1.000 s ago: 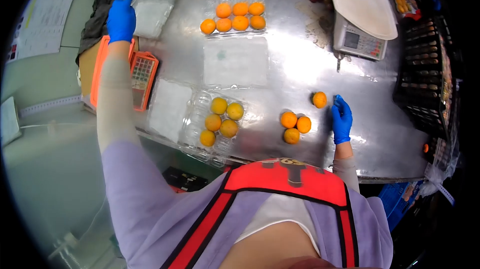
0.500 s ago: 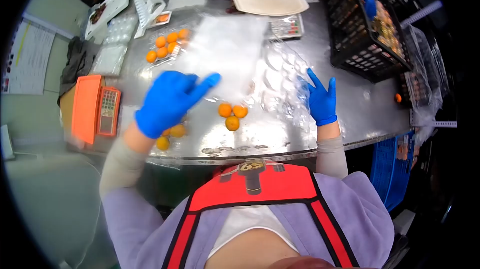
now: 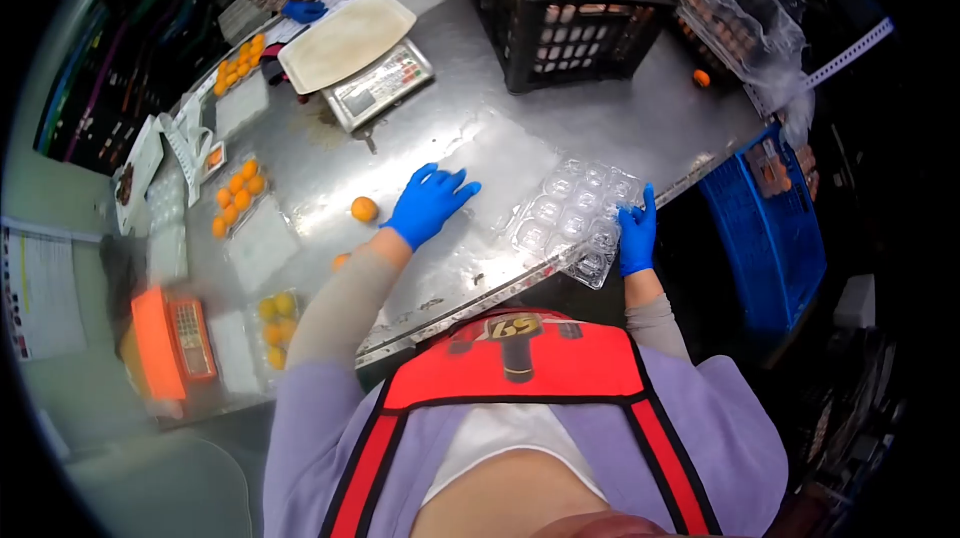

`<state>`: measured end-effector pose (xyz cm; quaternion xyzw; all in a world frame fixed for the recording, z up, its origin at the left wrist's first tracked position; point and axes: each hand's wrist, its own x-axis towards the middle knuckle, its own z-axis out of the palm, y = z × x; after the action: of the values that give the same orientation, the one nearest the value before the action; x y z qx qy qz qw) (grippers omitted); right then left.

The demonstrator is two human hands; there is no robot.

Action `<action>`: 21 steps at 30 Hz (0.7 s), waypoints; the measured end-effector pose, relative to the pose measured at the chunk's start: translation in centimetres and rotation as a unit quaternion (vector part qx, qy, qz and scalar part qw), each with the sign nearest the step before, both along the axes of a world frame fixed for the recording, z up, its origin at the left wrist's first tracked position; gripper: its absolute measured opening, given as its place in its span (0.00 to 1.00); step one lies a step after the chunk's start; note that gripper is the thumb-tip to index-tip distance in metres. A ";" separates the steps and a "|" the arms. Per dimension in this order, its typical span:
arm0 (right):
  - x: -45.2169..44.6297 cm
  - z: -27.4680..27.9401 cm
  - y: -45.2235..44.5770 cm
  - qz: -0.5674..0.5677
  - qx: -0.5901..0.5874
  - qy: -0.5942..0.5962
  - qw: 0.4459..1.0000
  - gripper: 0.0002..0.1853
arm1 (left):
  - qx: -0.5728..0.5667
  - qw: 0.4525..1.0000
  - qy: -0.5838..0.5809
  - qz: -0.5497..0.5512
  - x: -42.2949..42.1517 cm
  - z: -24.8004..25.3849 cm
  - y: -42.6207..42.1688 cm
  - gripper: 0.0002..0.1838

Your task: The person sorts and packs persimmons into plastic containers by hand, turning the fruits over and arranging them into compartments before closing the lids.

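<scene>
A clear plastic tray with round cups [image 3: 571,210] lies at the front edge of the metal table [image 3: 440,283], one corner over the edge. Thumb and fingers of my gloved right hand [image 3: 637,233] grip its right side. The flat lid [image 3: 495,163] extends to the tray's upper left. My left hand [image 3: 432,203] is spread, palm down, just left of the lid, holding nothing. One loose orange fruit [image 3: 364,209] sits left of that hand; another [image 3: 341,261] is partly hidden by my forearm. A filled tray [image 3: 238,198] and a tray of yellower fruit [image 3: 277,328] are farther left.
A scale [image 3: 378,84] with a beige pan stands beyond my left hand. A black crate [image 3: 570,36] of fruit is at the back. An orange device [image 3: 172,343] lies at left, a blue crate [image 3: 765,228] right, below the table. A co-worker's gloved hand [image 3: 304,11] is at the far edge.
The view has turned right. The clear tray, in motion over the table half a second ago, now rests at the front edge. My left hand has opened wide; my right has closed on the tray's side.
</scene>
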<state>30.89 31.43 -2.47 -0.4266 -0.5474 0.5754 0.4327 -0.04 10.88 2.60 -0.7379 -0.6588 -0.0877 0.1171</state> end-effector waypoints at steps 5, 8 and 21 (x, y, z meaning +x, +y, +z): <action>3.2 -2.4 1.0 -0.081 -0.030 -0.004 0.996 0.38 | -0.054 0.996 -0.009 0.066 3.9 -1.8 5.0 0.33; 5.3 -3.6 2.3 -0.094 -0.044 -0.015 0.995 0.36 | -0.014 0.991 -0.010 0.134 6.4 -1.7 6.4 0.36; 4.0 -4.8 6.5 -0.083 0.021 0.029 0.996 0.37 | 0.007 0.893 -0.255 0.371 7.3 -3.3 -4.4 0.39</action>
<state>34.88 37.97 -7.31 -0.4446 -0.5091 0.5379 0.5038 7.30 6.52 -0.70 -0.3915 -0.8913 -0.2274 -0.0260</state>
